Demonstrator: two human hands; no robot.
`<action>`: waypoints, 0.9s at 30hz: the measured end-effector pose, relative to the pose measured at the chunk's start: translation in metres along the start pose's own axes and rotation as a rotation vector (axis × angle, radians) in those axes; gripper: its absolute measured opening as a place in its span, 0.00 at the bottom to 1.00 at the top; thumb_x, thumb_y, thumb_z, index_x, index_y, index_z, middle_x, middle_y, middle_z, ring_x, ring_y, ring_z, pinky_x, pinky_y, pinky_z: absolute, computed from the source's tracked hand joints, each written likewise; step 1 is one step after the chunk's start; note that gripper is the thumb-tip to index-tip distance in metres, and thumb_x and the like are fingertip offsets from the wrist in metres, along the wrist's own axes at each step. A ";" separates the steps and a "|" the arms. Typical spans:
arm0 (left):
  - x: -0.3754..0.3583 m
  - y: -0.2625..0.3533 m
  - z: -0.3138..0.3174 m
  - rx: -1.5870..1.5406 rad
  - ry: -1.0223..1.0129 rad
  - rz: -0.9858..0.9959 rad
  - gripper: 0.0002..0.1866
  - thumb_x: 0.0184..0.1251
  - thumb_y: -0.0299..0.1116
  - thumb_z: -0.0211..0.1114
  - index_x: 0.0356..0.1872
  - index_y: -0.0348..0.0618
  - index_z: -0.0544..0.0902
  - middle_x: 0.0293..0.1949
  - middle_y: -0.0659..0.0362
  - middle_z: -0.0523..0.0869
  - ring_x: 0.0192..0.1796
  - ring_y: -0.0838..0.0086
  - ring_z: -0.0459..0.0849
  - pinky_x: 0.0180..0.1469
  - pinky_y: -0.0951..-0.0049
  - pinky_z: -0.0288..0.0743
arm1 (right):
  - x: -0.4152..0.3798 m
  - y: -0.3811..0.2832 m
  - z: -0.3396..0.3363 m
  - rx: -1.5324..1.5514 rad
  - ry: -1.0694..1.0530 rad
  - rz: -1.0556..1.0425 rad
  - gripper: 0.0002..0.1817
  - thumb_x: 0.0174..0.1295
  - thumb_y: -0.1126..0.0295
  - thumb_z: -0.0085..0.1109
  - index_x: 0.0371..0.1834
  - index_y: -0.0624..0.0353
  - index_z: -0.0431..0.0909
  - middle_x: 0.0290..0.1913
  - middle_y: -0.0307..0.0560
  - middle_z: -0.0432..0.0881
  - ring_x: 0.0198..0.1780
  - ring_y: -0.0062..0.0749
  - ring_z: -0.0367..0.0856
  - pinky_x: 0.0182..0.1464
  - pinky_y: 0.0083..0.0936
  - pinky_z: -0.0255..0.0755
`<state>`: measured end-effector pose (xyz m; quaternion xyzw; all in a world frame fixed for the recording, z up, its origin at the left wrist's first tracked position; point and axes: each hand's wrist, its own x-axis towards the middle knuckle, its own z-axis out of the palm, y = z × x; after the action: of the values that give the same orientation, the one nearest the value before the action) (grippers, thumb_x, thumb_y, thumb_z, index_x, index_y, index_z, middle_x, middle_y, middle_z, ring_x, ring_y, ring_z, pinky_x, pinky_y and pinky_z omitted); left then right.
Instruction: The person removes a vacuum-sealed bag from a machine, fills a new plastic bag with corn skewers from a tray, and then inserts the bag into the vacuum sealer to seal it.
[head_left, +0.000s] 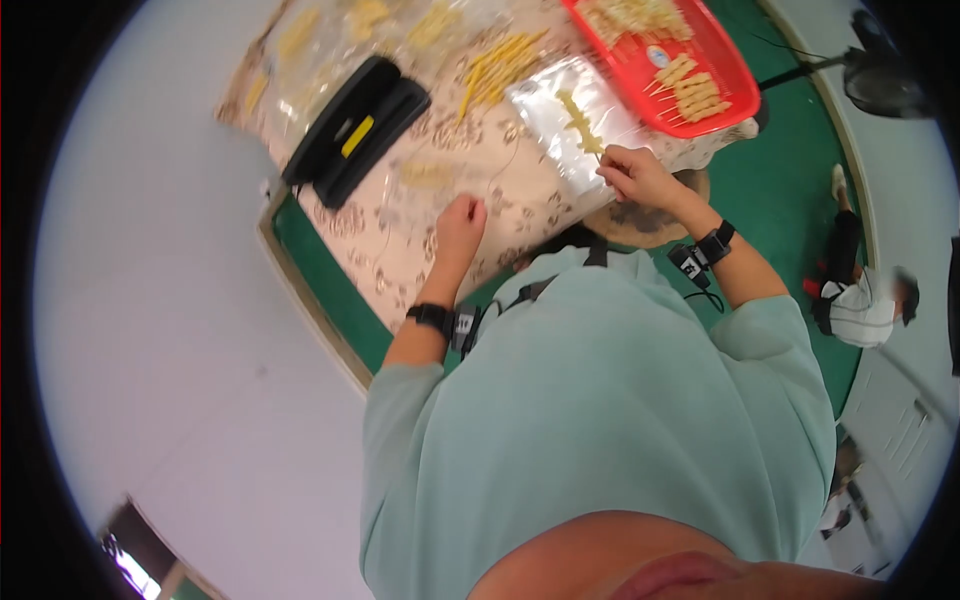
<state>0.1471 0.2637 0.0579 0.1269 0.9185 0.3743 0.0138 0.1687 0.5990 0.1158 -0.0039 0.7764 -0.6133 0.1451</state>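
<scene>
My right hand (633, 177) pinches the lower end of a skewer (581, 122) threaded with pale yellow pieces, which lies over a clear plastic bag (560, 98). Over the flowered tablecloth (520, 190), my left hand (461, 225) is curled closed; no object shows in it. Beyond that hand lies a flat clear packet (425, 175) with yellowish contents. A red tray (742, 72) with many skewers stands past my right hand. Several yellow sticks (495, 68) lie in a loose pile left of the bag.
An open black case (360, 130) with a yellow label lies on the left of the table. More bagged yellow items (365, 18) are at the far edge. A round stool (640, 222) stands beneath the near edge. Another person (860, 308) is at the far right.
</scene>
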 end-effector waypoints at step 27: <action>-0.011 0.000 0.003 -0.014 0.088 0.141 0.05 0.60 0.26 0.65 0.35 0.40 0.79 0.31 0.48 0.82 0.34 0.53 0.82 0.36 0.61 0.76 | 0.124 0.067 0.187 -0.381 -0.285 -0.287 0.07 0.54 0.68 0.58 0.33 0.58 0.80 0.30 0.58 0.82 0.36 0.57 0.80 0.41 0.42 0.75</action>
<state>0.1587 0.2635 0.0549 0.1745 0.9044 0.3860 -0.0518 0.1045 0.4148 -0.0136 -0.2272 0.8410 -0.4638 0.1612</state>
